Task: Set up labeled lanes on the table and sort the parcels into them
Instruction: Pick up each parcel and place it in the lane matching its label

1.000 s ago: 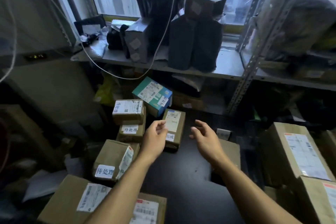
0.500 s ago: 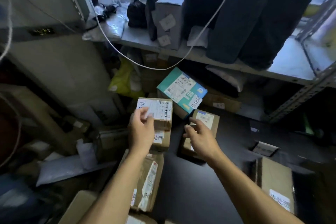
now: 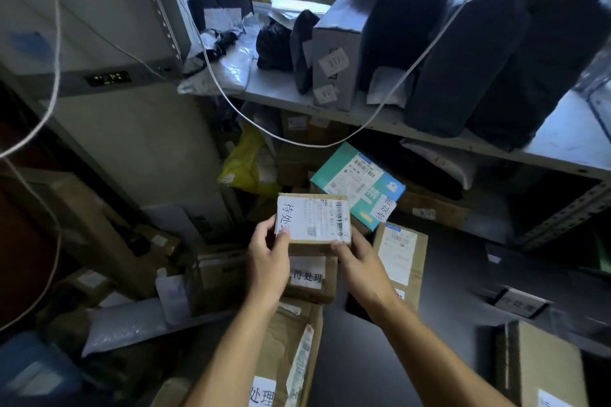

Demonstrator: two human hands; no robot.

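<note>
Dark table top [image 3: 347,357] carries five brown cardboard parcels around the hands. Fingers of the left hand [image 3: 268,261] and the right hand [image 3: 358,263] pinch one small brown cardboard parcel with a white label [image 3: 314,220], lifted above a second labelled brown parcel [image 3: 312,279]. One teal box [image 3: 358,183] lies just behind.

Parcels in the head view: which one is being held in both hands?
The small brown parcel with the white shipping label, gripped by the left hand and right hand. The other parcels lie untouched.
</note>
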